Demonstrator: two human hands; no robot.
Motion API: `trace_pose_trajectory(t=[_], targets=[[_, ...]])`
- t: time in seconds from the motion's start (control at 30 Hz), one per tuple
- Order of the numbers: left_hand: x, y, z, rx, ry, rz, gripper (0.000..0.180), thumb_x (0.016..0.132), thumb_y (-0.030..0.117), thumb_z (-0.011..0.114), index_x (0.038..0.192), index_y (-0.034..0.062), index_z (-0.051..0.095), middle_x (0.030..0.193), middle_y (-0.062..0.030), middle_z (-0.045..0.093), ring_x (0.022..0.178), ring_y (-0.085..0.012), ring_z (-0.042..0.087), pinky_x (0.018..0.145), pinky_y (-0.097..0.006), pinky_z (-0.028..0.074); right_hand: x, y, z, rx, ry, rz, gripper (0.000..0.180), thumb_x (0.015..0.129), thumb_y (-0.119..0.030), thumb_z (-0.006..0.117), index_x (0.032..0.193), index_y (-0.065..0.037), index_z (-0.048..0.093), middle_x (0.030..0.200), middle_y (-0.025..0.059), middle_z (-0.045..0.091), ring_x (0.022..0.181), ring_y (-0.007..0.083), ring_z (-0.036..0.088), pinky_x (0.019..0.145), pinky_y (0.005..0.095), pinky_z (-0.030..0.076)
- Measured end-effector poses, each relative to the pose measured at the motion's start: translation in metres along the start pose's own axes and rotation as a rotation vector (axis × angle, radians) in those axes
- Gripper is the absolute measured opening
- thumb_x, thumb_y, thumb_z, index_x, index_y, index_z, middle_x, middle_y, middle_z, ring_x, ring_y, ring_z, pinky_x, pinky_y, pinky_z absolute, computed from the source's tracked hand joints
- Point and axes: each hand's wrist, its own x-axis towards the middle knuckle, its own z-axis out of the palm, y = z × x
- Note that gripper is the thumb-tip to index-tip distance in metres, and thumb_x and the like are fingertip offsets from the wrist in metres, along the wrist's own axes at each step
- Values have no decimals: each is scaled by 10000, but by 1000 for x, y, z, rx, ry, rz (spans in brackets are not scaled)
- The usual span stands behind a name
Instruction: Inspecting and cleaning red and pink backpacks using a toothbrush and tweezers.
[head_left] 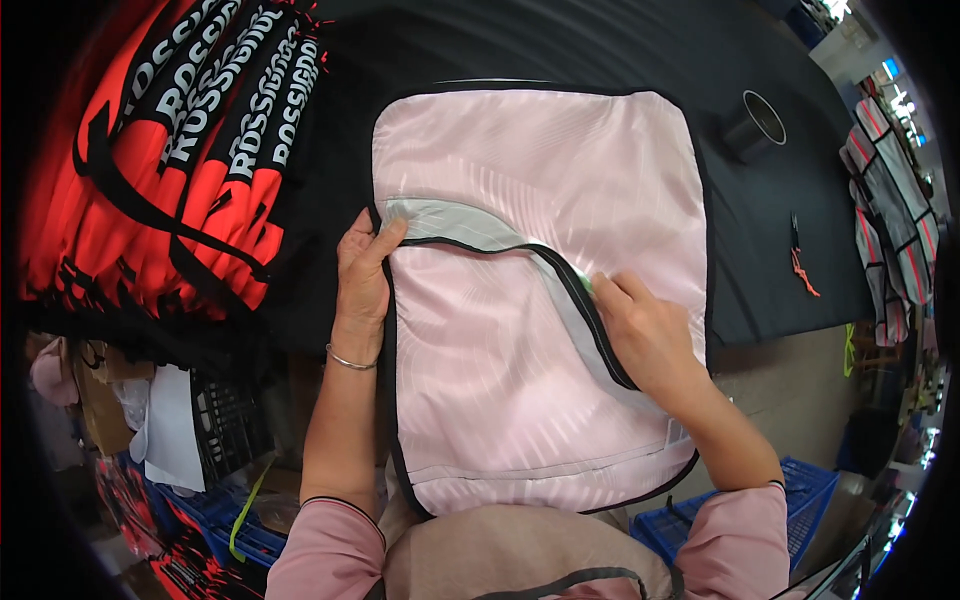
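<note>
A pale pink fabric bag piece [520,400] with black bound edges lies over the front of the table and down toward my lap. Across it runs a curved opening with a grey strip [455,222] and a black zipper-like edge [592,318]. At the piece's left edge my left hand [365,275] is closed, thumb on top of the fabric and fingers at the border. My right hand [648,335] is closed beside the black edge, right of the middle. A bit of something small and greenish shows at its fingertips; the rest is hidden.
Red and black bags [190,170] are piled at the left of the black-covered table [560,45]. A dark cup [755,130] and small snips with a red cord [797,245] lie to the right. Grey bags [895,220] hang farther right. Blue crates [805,490] stand below.
</note>
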Motion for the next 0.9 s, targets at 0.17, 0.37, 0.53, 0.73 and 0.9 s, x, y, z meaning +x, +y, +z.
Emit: trace_pose_trajectory(t=[0.17, 0.37, 0.53, 0.73, 0.9], targets=[[3, -4, -2, 30, 3, -9, 367, 890, 35, 669, 1242, -21, 584, 1181, -91, 659, 1046, -144, 626, 972, -271, 454, 16, 1, 14, 44, 47, -37, 127, 866, -32, 546, 991, -9, 548, 923, 128, 562, 666, 355, 636, 570, 458, 503], [-2, 13, 1, 164, 56, -14, 400, 883, 7, 655, 1272, -22, 567, 1279, -129, 605, 1145, -190, 579, 983, -294, 448, -53, -17, -19, 30, -167, 57, 208, 832, -26, 560, 1036, 18, 555, 945, 132, 554, 631, 338, 635, 545, 434, 519], [-25, 46, 90, 1553, -239, 816, 663, 769, -36, 620, 1406, 82, 482, 1477, -159, 411, 1383, -345, 345, 1162, -480, 240, -75, -24, -22, -4, -179, 63, 344, 814, -17, 562, 1147, 68, 552, 968, 127, 550, 591, 281, 643, 506, 385, 521], [-38, 7, 94, 1571, -896, 562, 420, 756, -45, 641, 1145, 111, 654, 1114, -57, 629, 1261, -280, 509, 1177, -531, 229, -88, -27, -22, -40, -130, 44, 377, 795, -20, 574, 1160, 71, 561, 937, 120, 544, 575, 242, 640, 491, 355, 514], [-52, 4, 80, 1394, -763, 623, 215, 757, -4, 656, 944, 95, 691, 924, -41, 636, 1107, -257, 594, 1114, -518, 351, -81, -33, -20, -145, -103, 21, 356, 773, -29, 589, 1119, 57, 584, 896, 106, 537, 567, 194, 639, 475, 325, 512]])
